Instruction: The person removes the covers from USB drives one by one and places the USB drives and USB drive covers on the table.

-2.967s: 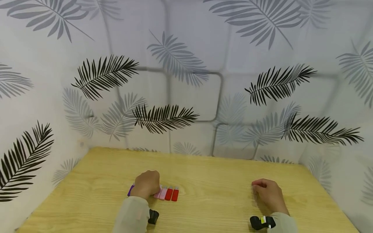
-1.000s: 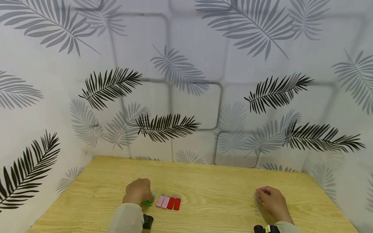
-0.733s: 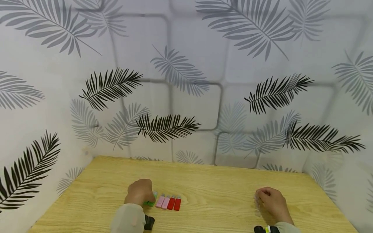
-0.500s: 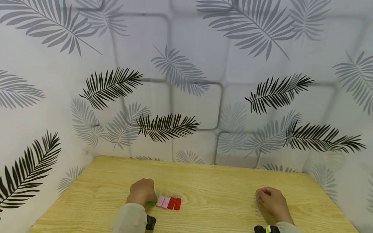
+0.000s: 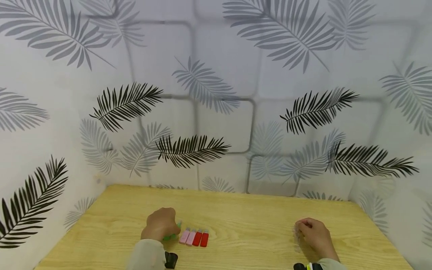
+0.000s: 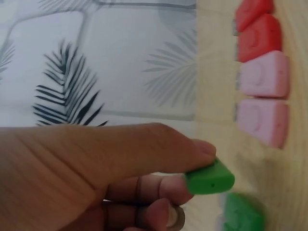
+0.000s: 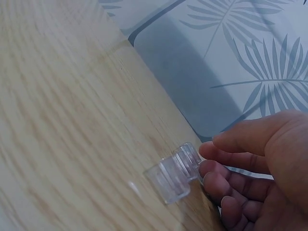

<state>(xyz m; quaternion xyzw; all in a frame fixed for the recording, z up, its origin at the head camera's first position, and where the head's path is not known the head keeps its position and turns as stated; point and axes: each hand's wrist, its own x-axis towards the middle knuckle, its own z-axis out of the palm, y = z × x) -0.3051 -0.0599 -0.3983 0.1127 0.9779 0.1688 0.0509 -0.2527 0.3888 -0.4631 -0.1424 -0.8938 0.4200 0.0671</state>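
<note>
My left hand (image 5: 161,225) pinches a green USB stick (image 6: 211,179) between thumb and fingers, raised over the table in the left wrist view. A second green USB stick (image 6: 243,213) lies below it on the wood. Beside them, two pink USB sticks (image 5: 184,237) and two red USB sticks (image 5: 204,239) lie in a row, metal plugs pointing away from me. At the right, my right hand (image 5: 315,234) has thumb and fingers bent at the end of a stepped clear plastic piece (image 7: 171,178), gripping its edge. The piece is partly behind the fingertips.
The light wooden table (image 5: 249,228) runs back to a pale wall sheet (image 5: 222,123) with leaf prints. More of the sheet encloses both sides. A black strap with a small device (image 5: 171,259) is on my left wrist, and another on my right.
My left hand has moved left from beside the pink sticks, and a green stick is now in its pinch. The purple stick seen earlier is out of sight. My right hand keeps its place.
</note>
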